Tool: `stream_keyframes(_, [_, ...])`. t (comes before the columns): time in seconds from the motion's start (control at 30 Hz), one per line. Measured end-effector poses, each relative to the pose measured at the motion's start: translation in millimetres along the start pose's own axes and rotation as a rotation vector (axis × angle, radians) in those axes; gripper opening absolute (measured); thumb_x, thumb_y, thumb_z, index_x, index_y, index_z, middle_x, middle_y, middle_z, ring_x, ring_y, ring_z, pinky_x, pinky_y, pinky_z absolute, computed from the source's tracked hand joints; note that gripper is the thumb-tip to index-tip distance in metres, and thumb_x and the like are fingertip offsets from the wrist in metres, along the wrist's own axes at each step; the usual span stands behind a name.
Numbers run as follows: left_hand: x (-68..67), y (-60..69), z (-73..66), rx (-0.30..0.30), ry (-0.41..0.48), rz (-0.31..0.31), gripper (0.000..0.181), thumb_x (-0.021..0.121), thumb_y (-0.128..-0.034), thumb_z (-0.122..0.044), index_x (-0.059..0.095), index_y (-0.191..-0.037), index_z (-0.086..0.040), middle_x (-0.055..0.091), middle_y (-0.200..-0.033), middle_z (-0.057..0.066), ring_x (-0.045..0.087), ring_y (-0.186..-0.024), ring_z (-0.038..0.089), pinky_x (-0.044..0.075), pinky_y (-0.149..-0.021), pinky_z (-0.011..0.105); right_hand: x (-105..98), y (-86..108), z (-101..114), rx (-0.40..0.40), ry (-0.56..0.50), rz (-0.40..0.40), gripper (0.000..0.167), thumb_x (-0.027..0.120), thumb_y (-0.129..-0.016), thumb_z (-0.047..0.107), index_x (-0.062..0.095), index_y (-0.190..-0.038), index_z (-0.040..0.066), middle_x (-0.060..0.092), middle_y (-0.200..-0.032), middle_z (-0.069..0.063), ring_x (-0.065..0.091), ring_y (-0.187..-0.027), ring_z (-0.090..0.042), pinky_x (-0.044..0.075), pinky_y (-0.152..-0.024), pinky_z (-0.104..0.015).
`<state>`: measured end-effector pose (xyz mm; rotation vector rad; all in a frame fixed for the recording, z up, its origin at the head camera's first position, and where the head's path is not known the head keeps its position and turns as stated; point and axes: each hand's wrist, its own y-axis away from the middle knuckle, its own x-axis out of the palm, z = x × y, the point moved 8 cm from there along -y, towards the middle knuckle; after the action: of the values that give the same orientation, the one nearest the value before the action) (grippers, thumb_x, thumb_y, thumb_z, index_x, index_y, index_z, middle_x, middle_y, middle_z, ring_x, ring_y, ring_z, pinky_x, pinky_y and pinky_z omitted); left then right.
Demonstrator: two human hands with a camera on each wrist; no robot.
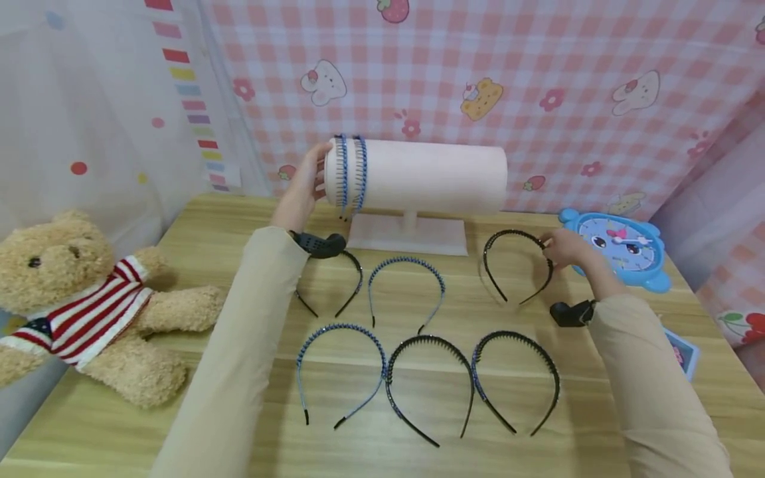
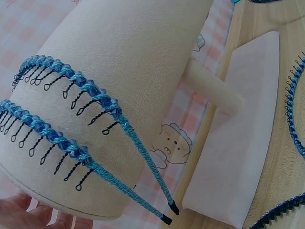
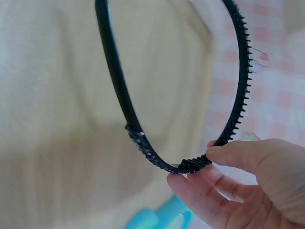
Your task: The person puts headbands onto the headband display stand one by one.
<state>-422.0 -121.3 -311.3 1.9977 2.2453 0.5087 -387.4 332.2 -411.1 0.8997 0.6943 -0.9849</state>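
My right hand [image 1: 564,249] pinches a black toothed headband [image 3: 240,71] by its band, thumb on one side and fingers on the other. In the right wrist view this headband stands off the wooden table. At the left end of a pale cylindrical display stand [image 1: 430,174], my left hand [image 1: 303,182] touches the end with spread fingers. Two blue beaded headbands [image 2: 71,76] sit round the stand near that hand, their tips hanging below it. Beneath my left wrist a dark headband [image 1: 358,272] lies partly hidden.
On the table [image 1: 239,372] lie blue headbands [image 1: 406,260] and black ones [image 1: 427,338] in front of the stand. A teddy bear [image 1: 101,312] sits at left. A blue clock [image 1: 621,249] and a small blue-framed item [image 1: 684,355] are at right. Checked cloth [image 1: 418,79] hangs behind.
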Motion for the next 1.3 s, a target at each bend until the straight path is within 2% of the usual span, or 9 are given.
stream_keyframes(0.13, [0.5,5.6,-1.9,0.000,0.001,0.000,0.038,0.051,-0.0870,-0.042,0.053,-0.118,-0.020,0.052,-0.128,-0.004,0.047,-0.104,0.012,0.034,-0.089,0.028,-27,38.8,47,0.098,-0.042,-0.031,0.047,0.037,-0.088,0.002,0.028,-0.127,-0.023,0.034,-0.121,-0.048,0.059,-0.093,-0.045,0.055,-0.068,-0.036])
stream_keyframes(0.37, [1.4,5.2,-0.9,0.010,-0.002,0.015,0.039,0.052,-0.0868,-0.043,0.054,-0.119,-0.020,0.051,-0.130,-0.004,0.047,-0.110,0.013,0.033,-0.093,0.029,-48,49.5,77,0.163,-0.176,-0.191,0.050,0.048,-0.089,0.007,0.031,-0.126,-0.022,0.039,-0.119,-0.045,0.066,-0.073,-0.029,0.055,-0.065,-0.032])
stream_keyframes(0.47, [1.2,5.0,-0.1,0.010,0.001,0.010,0.037,0.053,-0.0861,-0.044,0.056,-0.115,-0.021,0.053,-0.127,-0.005,0.048,-0.109,0.012,0.034,-0.092,0.029,-55,49.5,89,0.146,-0.239,-0.275,0.052,0.053,-0.089,0.011,0.033,-0.126,-0.019,0.042,-0.118,-0.042,0.063,-0.063,-0.014,0.055,-0.063,-0.029])
stream_keyframes(0.6, [0.8,4.7,0.4,0.005,0.010,0.009,0.035,0.054,-0.0855,-0.044,0.057,-0.113,-0.023,0.054,-0.126,-0.006,0.048,-0.110,0.012,0.033,-0.093,0.029,-66,52.1,107,0.111,-0.307,-0.420,0.049,0.058,-0.088,0.014,0.039,-0.123,-0.015,0.049,-0.110,-0.033,0.058,-0.058,-0.005,0.054,-0.059,-0.024])
stream_keyframes(0.7, [0.5,4.9,-0.2,0.007,0.011,0.010,0.037,0.054,-0.0858,-0.044,0.057,-0.116,-0.023,0.052,-0.128,-0.005,0.047,-0.113,0.013,0.033,-0.095,0.030,-73,57.1,121,0.097,-0.352,-0.510,0.049,0.059,-0.088,0.018,0.042,-0.123,-0.012,0.052,-0.106,-0.025,0.057,-0.055,0.000,0.052,-0.057,-0.020])
stream_keyframes(0.83, [1.3,5.3,-2.3,0.013,0.011,0.029,0.039,0.052,-0.0873,-0.043,0.054,-0.120,-0.021,0.052,-0.128,-0.004,0.047,-0.109,0.012,0.034,-0.092,0.030,-83,63.3,138,0.087,-0.337,-0.606,0.050,0.061,-0.086,0.024,0.048,-0.122,-0.009,0.056,-0.108,-0.028,0.056,-0.053,0.002,0.049,-0.053,-0.014])
stream_keyframes(0.93, [1.9,5.0,-3.5,0.009,0.015,0.046,0.040,0.051,-0.0879,-0.043,0.053,-0.121,-0.021,0.051,-0.128,-0.005,0.047,-0.105,0.011,0.034,-0.091,0.029,-87,66.8,146,0.100,-0.321,-0.655,0.050,0.062,-0.085,0.027,0.051,-0.121,-0.007,0.058,-0.110,-0.028,0.054,-0.054,0.004,0.045,-0.052,-0.011])
stream_keyframes(1.17, [1.7,4.2,-3.1,0.014,0.012,0.050,0.041,0.051,-0.0880,-0.043,0.052,-0.122,-0.020,0.050,-0.131,-0.004,0.046,-0.109,0.012,0.033,-0.094,0.030,-84,64.3,158,0.069,-0.466,-0.694,0.053,0.064,-0.083,0.026,0.048,-0.124,-0.005,0.058,-0.109,-0.021,0.055,-0.061,0.004,0.052,-0.060,-0.018])
stream_keyframes(1.3, [0.8,5.9,-2.8,0.017,0.006,0.036,0.040,0.051,-0.0877,-0.043,0.053,-0.120,-0.021,0.050,-0.130,-0.004,0.046,-0.109,0.012,0.033,-0.093,0.030,-85,64.4,166,0.021,-0.417,-0.734,0.048,0.065,-0.083,0.023,0.051,-0.120,-0.004,0.060,-0.106,-0.020,0.054,-0.061,0.005,0.052,-0.058,-0.018])
